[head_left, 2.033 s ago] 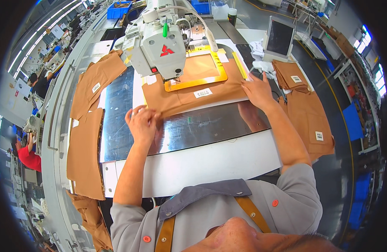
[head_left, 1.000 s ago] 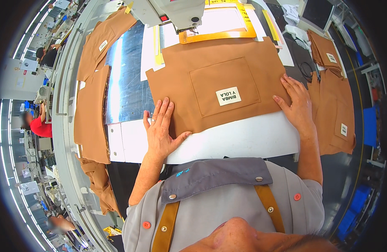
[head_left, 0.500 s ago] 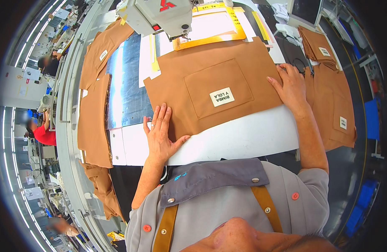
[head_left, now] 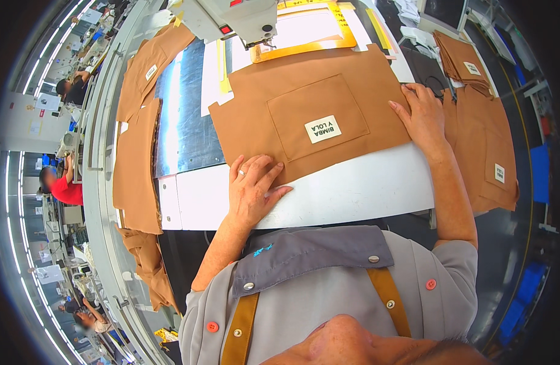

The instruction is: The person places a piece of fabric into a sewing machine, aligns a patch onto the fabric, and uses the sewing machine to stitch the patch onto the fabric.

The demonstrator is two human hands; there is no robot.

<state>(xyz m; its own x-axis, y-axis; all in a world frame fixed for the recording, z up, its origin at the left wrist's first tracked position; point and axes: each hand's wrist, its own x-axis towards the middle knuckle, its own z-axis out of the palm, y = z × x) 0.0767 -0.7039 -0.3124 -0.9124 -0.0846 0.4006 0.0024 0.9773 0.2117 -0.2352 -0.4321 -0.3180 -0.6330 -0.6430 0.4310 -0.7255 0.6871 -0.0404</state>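
A brown fabric panel (head_left: 237, 115) with a square patch pocket (head_left: 319, 100) lies in front of me on the white machine table. On the pocket sits a small white printed label (head_left: 322, 129). My left hand (head_left: 252, 188) rests on the panel's near left corner, its fingers apart and slightly bent, so that corner is hidden. At the right edge is my right hand (head_left: 423, 118), its thumb and fingers apart and touching the cloth. The sewing machine head (head_left: 237, 21) stands beyond the panel's far edge, beside a yellow-edged template frame (head_left: 350, 36).
More brown panels hang over the table's left side (head_left: 134, 164). At the right are a folded brown stack (head_left: 459, 61) and labelled panels (head_left: 480, 146). A metal plate (head_left: 189, 121) lies left of my work. Co-workers sit far left, one in a red shirt (head_left: 67, 188).
My left hand has shifted right and towards the panel's near edge, its fingers more bent. The panel has turned slightly, its right side moving away from me. My right hand has moved slightly away too.
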